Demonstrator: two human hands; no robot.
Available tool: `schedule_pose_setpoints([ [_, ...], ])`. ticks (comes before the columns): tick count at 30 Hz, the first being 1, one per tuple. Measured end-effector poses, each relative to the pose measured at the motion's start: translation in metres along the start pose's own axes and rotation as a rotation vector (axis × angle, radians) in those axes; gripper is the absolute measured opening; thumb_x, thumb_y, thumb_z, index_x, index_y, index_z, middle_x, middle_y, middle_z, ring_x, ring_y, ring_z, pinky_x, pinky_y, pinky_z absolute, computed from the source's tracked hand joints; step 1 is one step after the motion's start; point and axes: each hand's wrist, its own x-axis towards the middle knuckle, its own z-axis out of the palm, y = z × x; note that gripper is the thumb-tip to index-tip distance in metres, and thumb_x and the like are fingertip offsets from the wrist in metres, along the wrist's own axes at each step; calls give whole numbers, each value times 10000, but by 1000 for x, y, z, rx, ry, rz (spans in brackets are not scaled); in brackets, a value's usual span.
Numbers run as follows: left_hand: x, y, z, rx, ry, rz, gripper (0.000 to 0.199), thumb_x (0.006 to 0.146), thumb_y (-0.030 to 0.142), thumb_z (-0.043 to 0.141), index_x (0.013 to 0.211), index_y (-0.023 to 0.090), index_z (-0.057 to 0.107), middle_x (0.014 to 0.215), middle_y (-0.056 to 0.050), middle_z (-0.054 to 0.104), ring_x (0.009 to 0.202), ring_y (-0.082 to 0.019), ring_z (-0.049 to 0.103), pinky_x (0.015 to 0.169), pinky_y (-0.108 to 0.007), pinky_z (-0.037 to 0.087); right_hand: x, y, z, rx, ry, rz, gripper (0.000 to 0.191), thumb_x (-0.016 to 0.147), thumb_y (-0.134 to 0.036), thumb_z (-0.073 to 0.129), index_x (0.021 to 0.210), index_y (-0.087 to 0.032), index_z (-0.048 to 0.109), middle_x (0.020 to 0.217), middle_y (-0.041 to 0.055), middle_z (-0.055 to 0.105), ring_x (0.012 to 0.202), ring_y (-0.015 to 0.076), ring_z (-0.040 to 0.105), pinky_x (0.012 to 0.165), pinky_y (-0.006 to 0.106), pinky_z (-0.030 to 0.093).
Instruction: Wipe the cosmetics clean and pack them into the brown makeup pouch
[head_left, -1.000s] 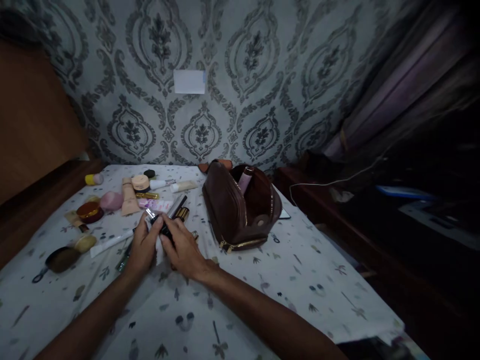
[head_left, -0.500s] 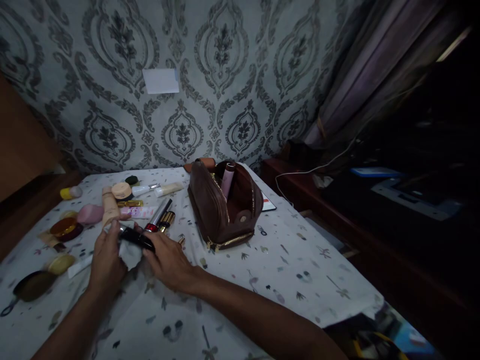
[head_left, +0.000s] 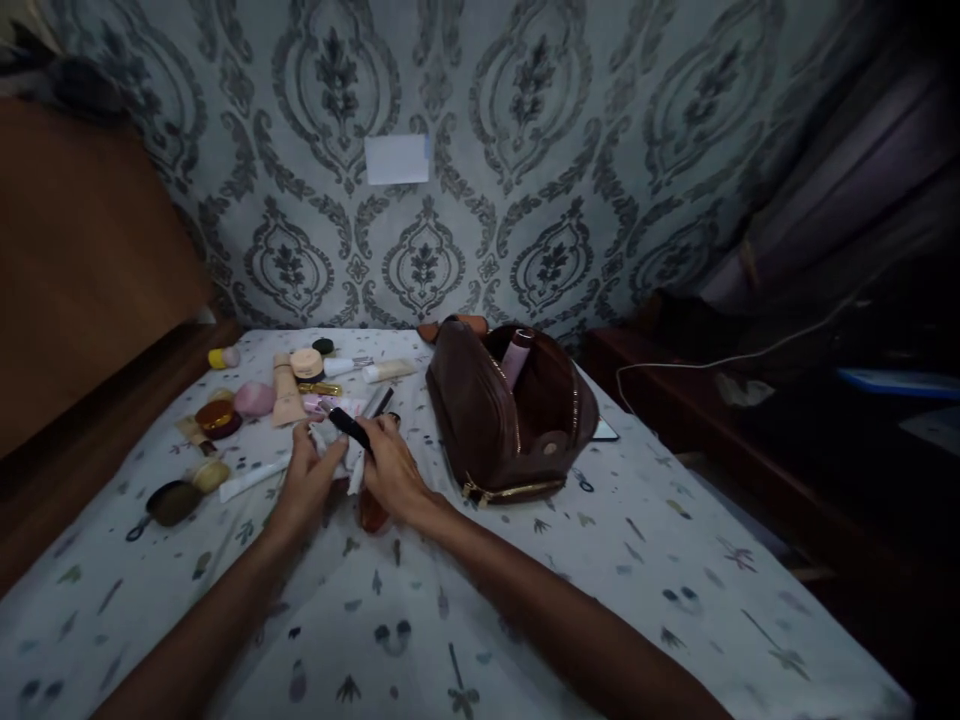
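Observation:
My right hand is closed round the lower end of a slim black tube with a silvery tip pointing up and left. A crumpled white wipe is pinched in my left hand, close beside the tube. Part of the wipe hangs between both hands. Below my right hand's fingers a reddish-brown item shows in part. Right of my hands stands an open brown bag with a pink tube upright in it.
Left and beyond my hands lie a beige tube, a pink sponge, an amber jar, a white tube, a dark oval brush and other cosmetics on the patterned cloth. A wallpapered wall rises behind.
The camera view has turned left, so everything sits further right. The black tube now points more steeply up and left, and a reddish-brown item shows below my right hand.

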Motion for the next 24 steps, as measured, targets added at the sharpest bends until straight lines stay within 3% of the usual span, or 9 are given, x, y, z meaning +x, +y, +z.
schedule_pose_setpoints([
  [2,0,4,-6,77,-24,36,586,808,448,666,1296,245,414,931,12,623,663,-139,593,591,-251,485,5,-2,0,-16,-29,9,520,832,-36,487,1335,-156,547,1133,109,532,1081,226,556,1018,380,469],
  [5,-2,11,-13,279,-40,213,463,870,371,580,1291,232,449,1080,-41,631,837,-181,626,793,-332,512,10,-6,-2,-64,-99,-25,522,813,-90,562,1333,-126,565,1132,121,557,1075,240,552,996,375,466],
  [8,-2,14,-14,402,-64,331,369,916,311,481,1272,212,470,1157,-76,625,1015,-230,612,943,-394,466,18,-9,-4,-120,-126,-78,390,857,-160,567,1237,-127,647,1103,121,617,1062,242,576,984,364,456],
  [13,5,9,-17,392,-94,358,290,922,262,438,1203,202,480,1098,-71,642,1025,-233,608,932,-372,461,42,-8,-8,-159,-78,43,319,973,-255,470,1155,-145,708,1112,105,728,1034,194,658,932,281,469],
  [17,8,4,-19,410,-123,353,246,900,220,455,1141,199,502,976,-43,638,919,-217,606,872,-350,469,76,-1,-11,-266,-30,162,496,1037,-272,257,1069,-161,739,972,85,756,917,182,686,836,270,489],
  [21,4,1,-17,445,-190,374,232,904,206,452,1126,197,520,848,-12,590,789,-199,579,827,-347,471,121,15,-13,-462,62,270,435,956,-132,373,1332,-111,590,1330,160,619,1248,253,555,1013,353,427],
  [24,0,0,-14,446,-224,418,215,911,190,446,1111,208,524,906,-33,609,867,-211,593,859,-356,474,150,32,-14,-595,20,331,523,877,-61,483,1389,-155,537,1428,165,535,1326,302,487,1048,423,420],
])
